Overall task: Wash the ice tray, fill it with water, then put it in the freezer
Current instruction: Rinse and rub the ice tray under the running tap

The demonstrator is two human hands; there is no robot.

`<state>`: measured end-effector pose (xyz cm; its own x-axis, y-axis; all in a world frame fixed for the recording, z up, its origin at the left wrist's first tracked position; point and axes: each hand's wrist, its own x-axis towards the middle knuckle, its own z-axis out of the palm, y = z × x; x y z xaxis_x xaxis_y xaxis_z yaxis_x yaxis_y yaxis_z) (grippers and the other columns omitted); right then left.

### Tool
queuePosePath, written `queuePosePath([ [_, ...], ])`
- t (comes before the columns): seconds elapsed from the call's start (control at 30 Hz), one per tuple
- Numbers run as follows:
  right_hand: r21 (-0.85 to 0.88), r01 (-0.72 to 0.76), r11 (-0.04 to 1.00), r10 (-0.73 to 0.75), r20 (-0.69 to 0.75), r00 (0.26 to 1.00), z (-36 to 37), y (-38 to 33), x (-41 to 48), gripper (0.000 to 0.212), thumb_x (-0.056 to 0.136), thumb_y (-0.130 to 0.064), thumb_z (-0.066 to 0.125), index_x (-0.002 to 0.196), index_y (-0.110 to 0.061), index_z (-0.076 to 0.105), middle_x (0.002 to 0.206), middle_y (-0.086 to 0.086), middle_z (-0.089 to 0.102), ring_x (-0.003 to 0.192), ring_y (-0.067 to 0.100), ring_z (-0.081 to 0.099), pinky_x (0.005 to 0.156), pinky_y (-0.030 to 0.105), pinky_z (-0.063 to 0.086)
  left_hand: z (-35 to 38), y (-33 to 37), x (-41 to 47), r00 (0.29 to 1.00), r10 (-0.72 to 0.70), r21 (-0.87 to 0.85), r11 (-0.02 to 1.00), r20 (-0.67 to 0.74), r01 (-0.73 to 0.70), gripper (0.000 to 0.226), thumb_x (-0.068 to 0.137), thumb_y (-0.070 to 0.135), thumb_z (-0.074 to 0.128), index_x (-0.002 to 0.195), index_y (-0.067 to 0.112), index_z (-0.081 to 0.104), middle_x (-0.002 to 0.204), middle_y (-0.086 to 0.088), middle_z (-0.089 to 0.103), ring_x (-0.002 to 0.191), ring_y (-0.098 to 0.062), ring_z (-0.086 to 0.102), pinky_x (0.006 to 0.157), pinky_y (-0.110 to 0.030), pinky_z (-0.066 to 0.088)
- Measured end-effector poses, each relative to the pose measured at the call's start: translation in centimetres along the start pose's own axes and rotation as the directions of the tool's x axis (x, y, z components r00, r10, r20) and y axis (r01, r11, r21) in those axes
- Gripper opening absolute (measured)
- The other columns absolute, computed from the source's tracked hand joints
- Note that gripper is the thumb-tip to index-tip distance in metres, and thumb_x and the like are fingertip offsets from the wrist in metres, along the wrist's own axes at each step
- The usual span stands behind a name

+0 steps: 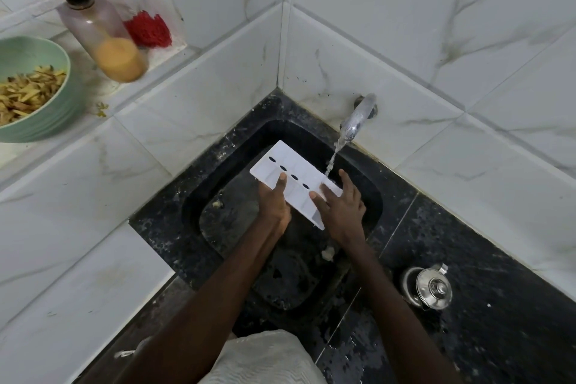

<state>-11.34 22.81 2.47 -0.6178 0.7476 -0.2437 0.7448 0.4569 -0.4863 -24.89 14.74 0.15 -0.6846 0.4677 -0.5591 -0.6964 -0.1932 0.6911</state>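
Note:
A white ice tray (291,170) with a row of dark oval holes down its middle is held tilted over the black sink (218,165). My left hand (274,199) grips its near long edge, thumb on top. My right hand (341,206) lies on the tray's right end with the fingers spread over it. A metal tap (357,118) on the tiled wall runs a thin stream of water (332,160) onto the tray's right end, just beside my right fingers.
A steel kettle (431,287) stands on the wet black counter to the right of the sink. On the left ledge are a green bowl (62,97) of peelings, a pump bottle (103,37) with orange liquid and a red scrubber (149,29). Food scraps lie in the sink.

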Motion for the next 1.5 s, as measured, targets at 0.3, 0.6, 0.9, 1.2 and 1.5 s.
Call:
queuePosePath([
  [0.3,-0.017,0.008,1.0,-0.008,0.015,1.0,-0.2,0.5,0.4,0.049,0.103,-0.065,0.035,0.136,-0.041,0.062,0.172,-0.003,0.008,0.156,0.028,0.007,0.119,0.065,0.009,-0.5,0.4,-0.1,1.0,0.014,-0.039,0.999,0.007,-0.013,0.055,0.097,0.008,0.066,0.147,0.003,0.044,0.141,-0.027,0.057,0.126,-0.046,0.059,0.104,-0.066,0.047],
  [0.6,0.105,-0.066,0.992,0.073,-0.061,0.995,0.0,1.3,-1.0,0.041,0.103,-0.053,0.049,0.134,-0.032,0.066,0.168,0.001,0.019,0.153,0.03,0.018,0.119,0.062,0.017,-0.6,1.6,0.2,0.999,0.034,-0.018,0.999,-0.011,-0.034,0.043,0.1,0.005,0.062,0.141,0.011,0.051,0.123,-0.007,0.07,0.11,-0.026,0.071,0.099,-0.053,0.056],
  [0.9,0.147,-0.03,0.989,0.02,0.07,0.997,0.1,2.4,-2.1,0.05,0.099,-0.068,0.044,0.137,-0.041,0.063,0.17,-0.004,0.011,0.155,0.026,0.009,0.121,0.065,0.012,-0.2,1.5,-0.2,0.999,0.033,0.023,0.999,-0.008,-0.033,0.053,0.097,0.009,0.067,0.146,0.012,0.046,0.138,-0.014,0.063,0.124,-0.034,0.064,0.103,-0.058,0.053],
  [1.2,0.045,0.031,0.999,-0.035,0.086,0.996,-0.3,2.3,-1.8,0.054,0.1,-0.068,0.04,0.144,-0.04,0.057,0.172,-0.005,0.007,0.156,0.026,0.005,0.119,0.067,0.011,0.4,1.7,-0.6,0.999,0.034,0.013,0.999,-0.02,-0.034,0.059,0.096,0.009,0.068,0.149,0.013,0.043,0.141,-0.017,0.06,0.127,-0.037,0.061,0.103,-0.061,0.051],
  [1.5,0.101,-0.023,0.995,0.018,0.046,0.999,2.4,4.1,-2.0,0.083,0.094,-0.084,0.015,0.161,-0.036,0.03,0.173,-0.012,0.005,0.158,0.02,0.006,0.125,0.059,0.014,-0.8,0.7,0.5,0.964,0.026,0.135,0.991,-0.265,0.01,0.061,0.096,0.014,0.066,0.15,0.013,0.04,0.144,-0.011,0.058,0.123,-0.028,0.063,0.102,-0.051,0.054],
])
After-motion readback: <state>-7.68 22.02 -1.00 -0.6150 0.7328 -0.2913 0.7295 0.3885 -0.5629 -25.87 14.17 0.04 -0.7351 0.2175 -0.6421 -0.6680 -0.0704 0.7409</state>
